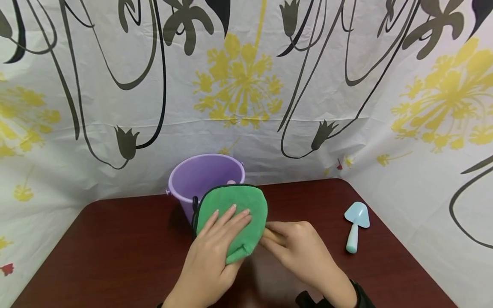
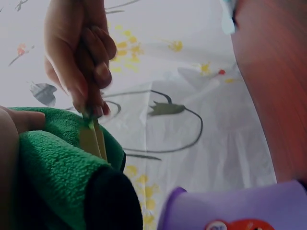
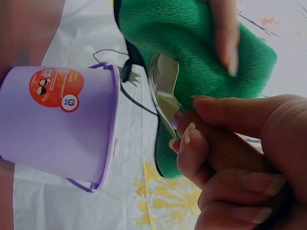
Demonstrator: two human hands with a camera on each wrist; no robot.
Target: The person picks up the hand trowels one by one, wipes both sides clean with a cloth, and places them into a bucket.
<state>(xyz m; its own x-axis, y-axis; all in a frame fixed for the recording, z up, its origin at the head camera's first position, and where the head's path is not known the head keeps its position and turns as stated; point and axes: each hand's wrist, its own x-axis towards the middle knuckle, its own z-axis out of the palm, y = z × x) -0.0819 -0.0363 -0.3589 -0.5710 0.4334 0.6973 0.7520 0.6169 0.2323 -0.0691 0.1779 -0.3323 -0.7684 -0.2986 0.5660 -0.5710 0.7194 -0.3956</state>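
My left hand (image 1: 215, 244) holds a green cloth (image 1: 246, 214) with dark edging, its fingers spread over the top and its thumb (image 3: 229, 43) on the other side. The cloth is folded around the pale yellow blade of a toy shovel (image 3: 165, 81). Close by on the right, my right hand (image 1: 304, 248) grips the shovel's handle, which is mostly hidden in the curled fingers. In the left wrist view, the shovel (image 2: 98, 141) runs from the right fingertips into the fold of cloth. Both hands are raised over the table in front of the body.
A purple bucket (image 1: 181, 179) stands at the back of the dark red table (image 1: 127, 248), partly behind the cloth. On the right lies a light blue toy trowel (image 1: 356, 220). A patterned white sheet (image 1: 246, 141) hangs behind the table and along its sides.
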